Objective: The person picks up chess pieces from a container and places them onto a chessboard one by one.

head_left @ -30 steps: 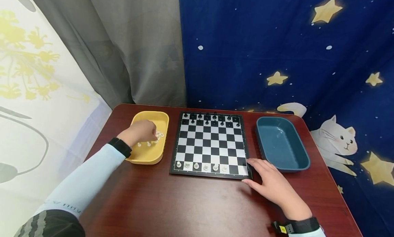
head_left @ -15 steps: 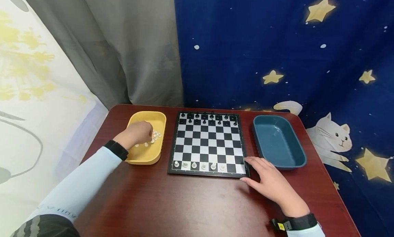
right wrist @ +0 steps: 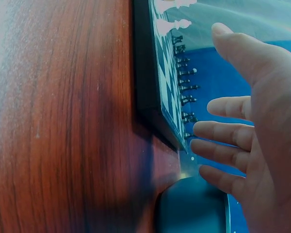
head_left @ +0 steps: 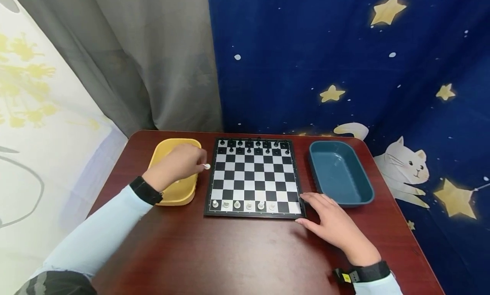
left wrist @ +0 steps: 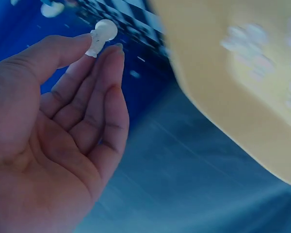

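On the red-brown table (head_left: 229, 252) a chessboard (head_left: 254, 176) lies between a yellow tray (head_left: 168, 193) on its left and a blue tray (head_left: 340, 176) on its right, black pieces along its far rows and white ones along its near row. The right hand (head_left: 333, 227) rests flat on the table with fingers spread, fingertips at the board's near right corner. The left hand (head_left: 178, 165), above the yellow tray's right edge, pinches a white pawn (head_left: 207, 166) between thumb and fingertips, just beside the board's left edge.

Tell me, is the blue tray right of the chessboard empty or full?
Empty: the blue tray shows only its bare floor, no pieces inside.
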A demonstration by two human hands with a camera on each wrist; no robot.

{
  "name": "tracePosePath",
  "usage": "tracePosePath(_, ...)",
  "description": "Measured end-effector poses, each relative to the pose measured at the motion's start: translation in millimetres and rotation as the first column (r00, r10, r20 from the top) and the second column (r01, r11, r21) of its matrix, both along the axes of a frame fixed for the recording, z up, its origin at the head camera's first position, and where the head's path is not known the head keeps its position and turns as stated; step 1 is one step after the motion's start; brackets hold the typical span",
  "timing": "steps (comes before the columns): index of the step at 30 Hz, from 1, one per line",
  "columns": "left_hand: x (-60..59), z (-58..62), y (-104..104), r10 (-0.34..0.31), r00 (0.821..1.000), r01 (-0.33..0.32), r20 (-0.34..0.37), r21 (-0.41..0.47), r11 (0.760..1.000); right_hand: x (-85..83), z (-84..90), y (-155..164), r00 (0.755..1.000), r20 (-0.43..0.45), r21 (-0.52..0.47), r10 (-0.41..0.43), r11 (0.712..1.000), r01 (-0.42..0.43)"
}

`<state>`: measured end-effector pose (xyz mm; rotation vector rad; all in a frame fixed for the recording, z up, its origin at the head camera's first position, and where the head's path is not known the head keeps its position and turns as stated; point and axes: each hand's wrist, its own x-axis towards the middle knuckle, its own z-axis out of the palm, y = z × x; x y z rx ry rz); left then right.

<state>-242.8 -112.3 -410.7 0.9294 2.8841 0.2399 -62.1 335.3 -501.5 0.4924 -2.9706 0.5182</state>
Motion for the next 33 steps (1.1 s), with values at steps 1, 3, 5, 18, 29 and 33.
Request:
tracePosePath(1, 1.2, 1.1, 9.4, -0.033, 0.999, 0.033, -0.010, -0.003, 0.999, 0.4, 0.2, 0.3, 1.000, 0.002, 0.000, -0.002, 1.000, 0.002)
tracePosePath(3, 4.4, 3.8, 29.9, -0.101, 0.995, 0.101, -0.023, -0.001, 0.995, 1.2, 0.6, 0.6, 1.000, 0.006, -0.002, -0.004, 1.000, 0.004)
tracePosePath(5, 7.7, 5.3, 52.0, -0.174, 0.984, 0.174, -0.036, -0.005, 0.985, 1.8, 0.6, 0.9, 1.000, 0.009, -0.003, -0.006, 1.000, 0.006)
tracePosePath(18, 44.4, -6.0, 181.6, -0.539, 0.838, 0.529, -0.079, -0.121, 0.840, 6.1, 0.6, 3.5, 1.000, 0.014, -0.010, -0.016, 1.000, 0.016)
tracePosePath(29, 61.2, -37.7, 218.3, -0.611, 0.789, 0.591, -0.064, -0.197, 0.783, 5.1, 0.2, 3.5, 1.000, 0.004, -0.023, 0.001, 1.000, -0.001)
tracePosePath(33, 61.9, -41.5, 223.2, -0.601, 0.798, 0.584, -0.054, -0.183, 0.791, 4.5, -0.6, 4.2, 1.000, 0.004, -0.023, 0.002, 1.000, -0.002)
